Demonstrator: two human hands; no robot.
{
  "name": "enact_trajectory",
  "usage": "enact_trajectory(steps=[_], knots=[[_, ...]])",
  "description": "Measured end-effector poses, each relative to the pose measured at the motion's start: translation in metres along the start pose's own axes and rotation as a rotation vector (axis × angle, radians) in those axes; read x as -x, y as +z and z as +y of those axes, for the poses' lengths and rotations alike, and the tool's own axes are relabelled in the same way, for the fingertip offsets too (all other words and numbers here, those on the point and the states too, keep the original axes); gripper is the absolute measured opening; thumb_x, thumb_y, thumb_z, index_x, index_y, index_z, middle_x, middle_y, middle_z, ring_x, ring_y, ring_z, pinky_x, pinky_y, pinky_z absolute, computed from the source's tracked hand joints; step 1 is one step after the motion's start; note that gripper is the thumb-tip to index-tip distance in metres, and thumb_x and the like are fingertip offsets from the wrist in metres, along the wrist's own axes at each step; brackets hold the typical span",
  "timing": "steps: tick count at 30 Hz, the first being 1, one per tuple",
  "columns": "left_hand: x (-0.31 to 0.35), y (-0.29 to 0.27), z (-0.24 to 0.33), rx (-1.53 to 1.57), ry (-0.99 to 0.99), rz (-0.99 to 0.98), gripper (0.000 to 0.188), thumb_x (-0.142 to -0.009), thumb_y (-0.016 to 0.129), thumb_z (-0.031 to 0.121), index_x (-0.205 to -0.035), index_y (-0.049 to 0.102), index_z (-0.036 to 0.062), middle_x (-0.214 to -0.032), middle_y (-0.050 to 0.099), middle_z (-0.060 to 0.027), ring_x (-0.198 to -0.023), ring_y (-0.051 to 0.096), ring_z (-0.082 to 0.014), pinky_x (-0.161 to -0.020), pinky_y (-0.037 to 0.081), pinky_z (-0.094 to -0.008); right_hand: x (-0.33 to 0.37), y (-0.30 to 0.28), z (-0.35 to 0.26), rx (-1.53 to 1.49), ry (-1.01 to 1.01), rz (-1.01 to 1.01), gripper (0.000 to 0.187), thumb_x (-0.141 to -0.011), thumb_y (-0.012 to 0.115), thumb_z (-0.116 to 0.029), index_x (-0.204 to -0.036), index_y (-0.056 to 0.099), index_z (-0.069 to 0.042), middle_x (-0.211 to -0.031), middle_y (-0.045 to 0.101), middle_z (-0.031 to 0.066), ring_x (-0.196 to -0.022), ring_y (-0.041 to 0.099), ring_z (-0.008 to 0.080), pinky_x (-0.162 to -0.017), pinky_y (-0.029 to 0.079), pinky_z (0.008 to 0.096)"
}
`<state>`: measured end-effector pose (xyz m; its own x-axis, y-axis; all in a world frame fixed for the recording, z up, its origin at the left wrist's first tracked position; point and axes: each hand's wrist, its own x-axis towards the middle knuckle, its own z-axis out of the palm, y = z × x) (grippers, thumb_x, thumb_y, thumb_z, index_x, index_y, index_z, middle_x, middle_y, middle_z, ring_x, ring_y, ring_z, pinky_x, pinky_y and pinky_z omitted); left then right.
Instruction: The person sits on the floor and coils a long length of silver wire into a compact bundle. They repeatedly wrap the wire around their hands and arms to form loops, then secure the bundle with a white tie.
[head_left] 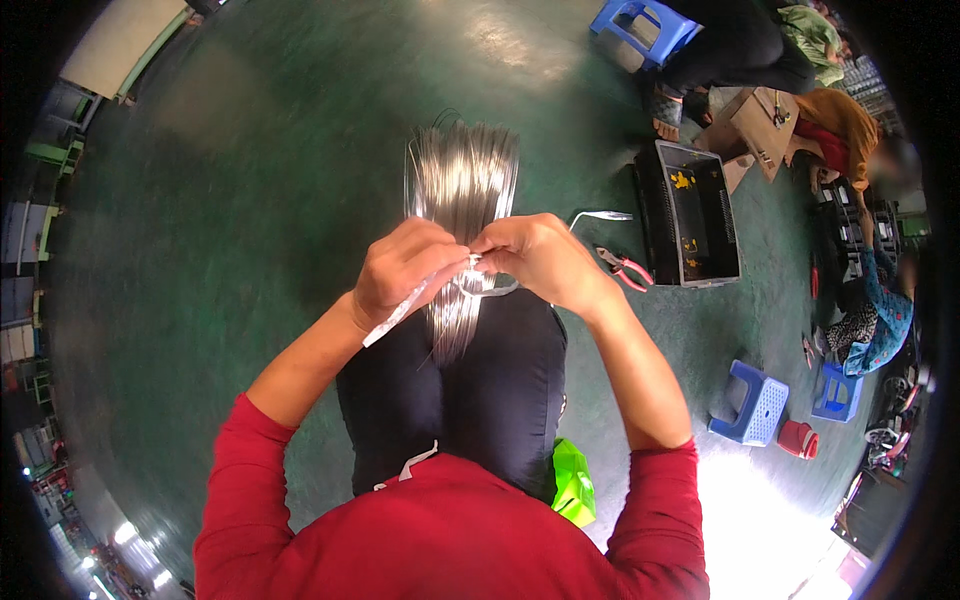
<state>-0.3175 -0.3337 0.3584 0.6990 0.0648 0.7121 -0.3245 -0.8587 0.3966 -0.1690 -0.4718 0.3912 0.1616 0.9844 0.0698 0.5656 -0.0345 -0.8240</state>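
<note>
A bundle of thin, shiny silver wires lies lengthwise over my lap, its far ends fanning out beyond my knees. My left hand is closed in a pinch on a white strip, whose loose end hangs down beside the wrist. Fingertips of my right hand meet it over the middle of the bundle, also pinching the strip, where it looks bunched or knotted. A loop of the strip curves below the right fingers. Exactly how the strip passes around the wires is hidden by my hands.
Red-handled pliers lie on the green floor to the right, near another pale strip and a black crate with yellow bits. Blue stools stand further right. A bright green bag is by my hip. Other people sit at the far right.
</note>
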Motion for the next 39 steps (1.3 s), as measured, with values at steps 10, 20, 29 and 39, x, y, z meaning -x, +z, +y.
enact_trajectory(steps=[10,20,29,39], knots=[[0.006,-0.030,0.001,-0.040,-0.040,-0.310,0.018,-0.069,0.075,0.002,-0.081,0.061,0.0014,-0.075,0.062,-0.0091,-0.066,0.060,-0.0234,-0.058,0.049,-0.0322,0.005,-0.014,-0.010,0.125,-0.064,-0.156,0.019,-0.074,0.067,-0.021,-0.082,0.062,-0.004,-0.086,0.053,0.0128,-0.090,0.053,0.0296,-0.076,0.043,0.0395],[0.033,-0.042,0.007,0.564,-0.820,-0.161,0.022,-0.087,0.060,0.016,-0.069,0.059,0.0040,-0.073,0.053,-0.0076,-0.074,0.055,-0.0192,-0.067,0.044,-0.0306,0.031,-0.013,0.037,-0.494,0.116,-0.019,0.028,-0.086,0.061,-0.031,-0.077,0.058,-0.005,-0.077,0.052,0.0048,-0.082,0.054,0.0190,-0.066,0.043,0.0321],[0.017,-0.027,0.054,0.905,-0.786,-0.293,0.035,-0.100,0.039,0.027,-0.074,0.047,0.0035,-0.071,0.042,-0.0026,-0.066,0.039,-0.0145,-0.063,0.037,-0.0291,-0.016,0.034,0.048,-1.396,0.675,0.456,0.046,-0.096,0.047,-0.033,-0.058,0.029,-0.016,-0.048,0.029,-0.0009,-0.042,0.028,0.0110,-0.040,0.018,0.0266],[0.024,-0.081,-0.016,0.670,-0.924,-0.257,0.067,-0.090,0.045,0.056,-0.128,0.042,0.0007,-0.126,0.050,-0.0165,-0.120,0.049,-0.0283,-0.097,0.040,-0.0420,0.005,-0.030,0.120,-1.033,0.806,0.147,0.112,-0.074,0.036,-0.083,-0.139,0.029,0.008,-0.130,0.048,0.0271,-0.098,0.063,0.0347,-0.088,0.050,0.0439]])
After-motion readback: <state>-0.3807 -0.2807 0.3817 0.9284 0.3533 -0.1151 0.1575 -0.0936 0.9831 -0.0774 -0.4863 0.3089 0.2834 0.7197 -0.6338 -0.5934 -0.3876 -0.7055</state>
